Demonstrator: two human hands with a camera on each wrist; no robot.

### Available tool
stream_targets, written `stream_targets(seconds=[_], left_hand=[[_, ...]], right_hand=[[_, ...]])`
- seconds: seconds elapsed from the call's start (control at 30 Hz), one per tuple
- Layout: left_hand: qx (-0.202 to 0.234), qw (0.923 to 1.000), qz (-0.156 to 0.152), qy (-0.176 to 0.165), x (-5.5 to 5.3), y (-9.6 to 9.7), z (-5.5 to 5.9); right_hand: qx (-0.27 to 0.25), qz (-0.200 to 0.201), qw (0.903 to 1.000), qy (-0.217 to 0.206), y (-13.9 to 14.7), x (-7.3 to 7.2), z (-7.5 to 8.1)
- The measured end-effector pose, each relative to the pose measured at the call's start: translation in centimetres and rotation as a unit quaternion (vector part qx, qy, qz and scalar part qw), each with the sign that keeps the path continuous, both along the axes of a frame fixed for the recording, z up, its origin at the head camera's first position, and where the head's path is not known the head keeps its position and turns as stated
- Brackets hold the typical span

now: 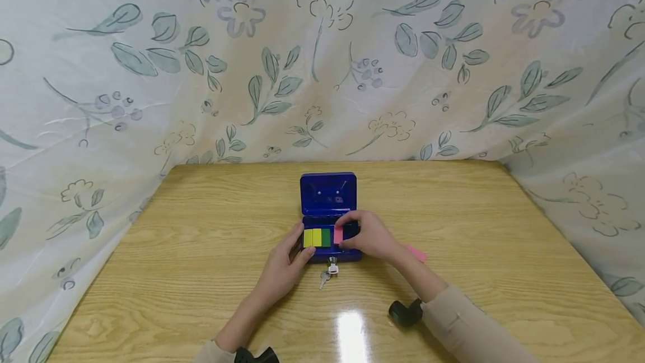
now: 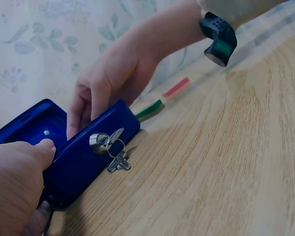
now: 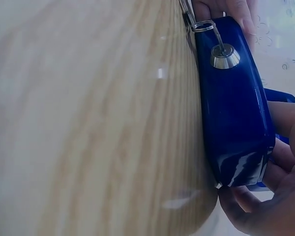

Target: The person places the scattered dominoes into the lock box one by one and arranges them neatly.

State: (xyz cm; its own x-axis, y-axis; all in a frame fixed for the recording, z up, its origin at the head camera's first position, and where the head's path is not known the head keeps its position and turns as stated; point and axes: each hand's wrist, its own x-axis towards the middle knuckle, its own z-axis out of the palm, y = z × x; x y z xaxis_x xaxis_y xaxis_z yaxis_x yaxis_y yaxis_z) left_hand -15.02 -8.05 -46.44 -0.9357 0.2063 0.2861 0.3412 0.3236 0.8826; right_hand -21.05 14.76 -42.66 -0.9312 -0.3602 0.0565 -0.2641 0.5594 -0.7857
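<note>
A blue metal cash box (image 1: 331, 255) stands with its lid (image 1: 328, 194) raised at the back. Two yellow pads (image 1: 312, 238) and a green pad (image 1: 326, 237) of what look like sticky notes lie side by side in its left part. My left hand (image 1: 281, 268) grips the box's left side, thumb on the front rim. Inside the box, right of the green pad, my right hand (image 1: 370, 235) pinches a pink pad (image 1: 338, 234) between thumb and fingers. From the front lock (image 2: 96, 142) hangs a ring of keys (image 2: 119, 162). In the right wrist view the box wall hides the pads.
Right of the box, another pink pad (image 1: 415, 252) lies on the wooden table (image 1: 201, 240), partly behind my right forearm. A green strip (image 2: 150, 109) lies between it and the box. Floral cloth (image 1: 322, 99) hangs along the table's back and sides.
</note>
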Motion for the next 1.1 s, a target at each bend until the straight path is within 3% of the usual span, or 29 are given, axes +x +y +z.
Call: stream_targets(seconds=[0.47, 1.1], left_hand=[[-0.008, 0.9999, -0.002, -0.012, 0.08, -0.1, 0.36], [-0.009, 0.9998, -0.01, -0.017, 0.03, -0.2, 0.51]], right_hand=[[0.018, 0.022, 0.9993, 0.023, -0.49, -0.23, -0.25], [0.032, 0.001, 0.9993, 0.022, -0.95, -0.31, -0.34]])
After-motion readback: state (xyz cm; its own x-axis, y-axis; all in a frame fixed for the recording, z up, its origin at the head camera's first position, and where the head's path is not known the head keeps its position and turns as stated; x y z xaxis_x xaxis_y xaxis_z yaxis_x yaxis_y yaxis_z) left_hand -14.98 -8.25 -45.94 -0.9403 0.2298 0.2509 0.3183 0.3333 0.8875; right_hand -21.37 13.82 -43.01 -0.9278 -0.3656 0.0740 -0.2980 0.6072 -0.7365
